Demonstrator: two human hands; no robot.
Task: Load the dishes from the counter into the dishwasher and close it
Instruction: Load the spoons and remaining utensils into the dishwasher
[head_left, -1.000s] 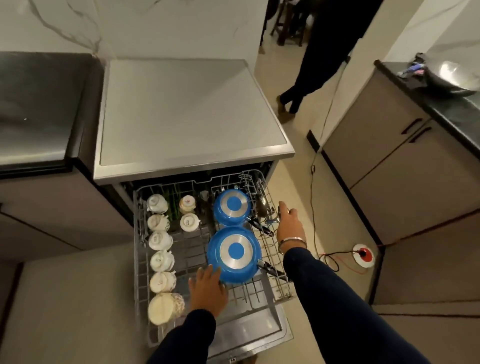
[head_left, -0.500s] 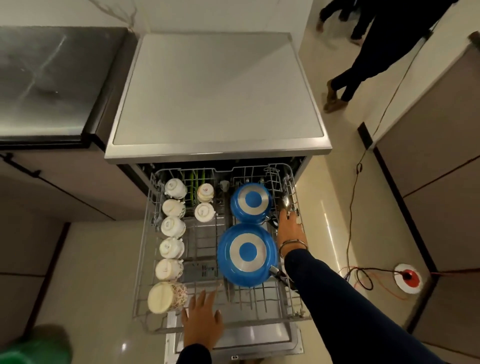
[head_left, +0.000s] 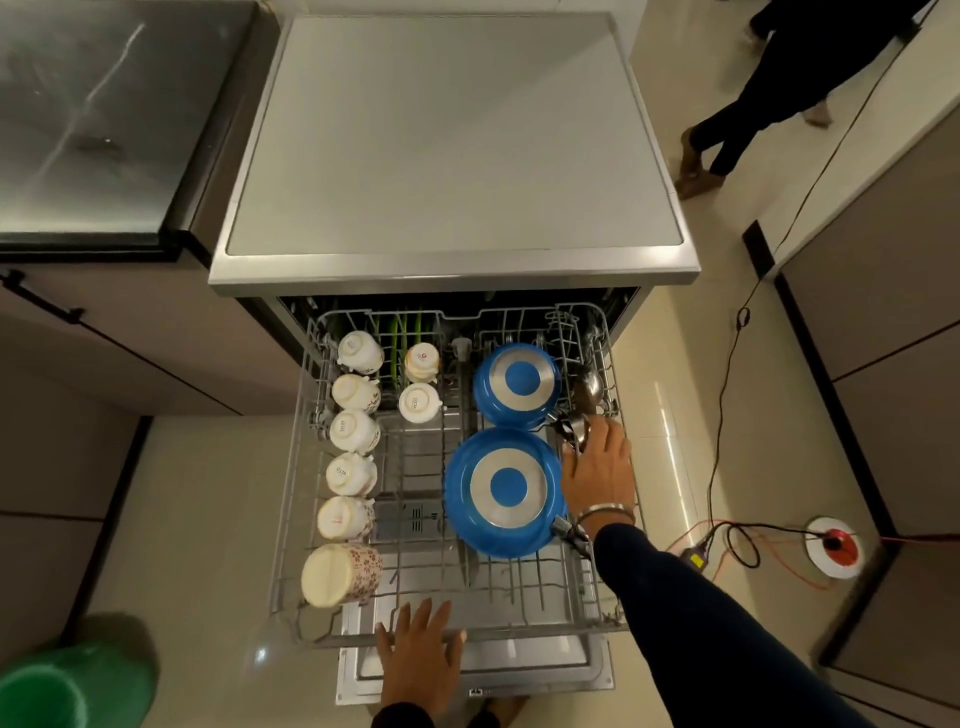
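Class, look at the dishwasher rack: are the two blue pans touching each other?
Cannot tell. In the head view the small pan and large pan meet edge to edge, possibly only overlapping in the image.

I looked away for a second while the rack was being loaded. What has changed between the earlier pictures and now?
The left hand drew back from beside the large blue pan to the front rail of the grey wire rack, fingers spread. The right hand shifted from the rack's right rim inward onto the metal spoons; grip unclear. Both blue pans and the white cups stayed put.
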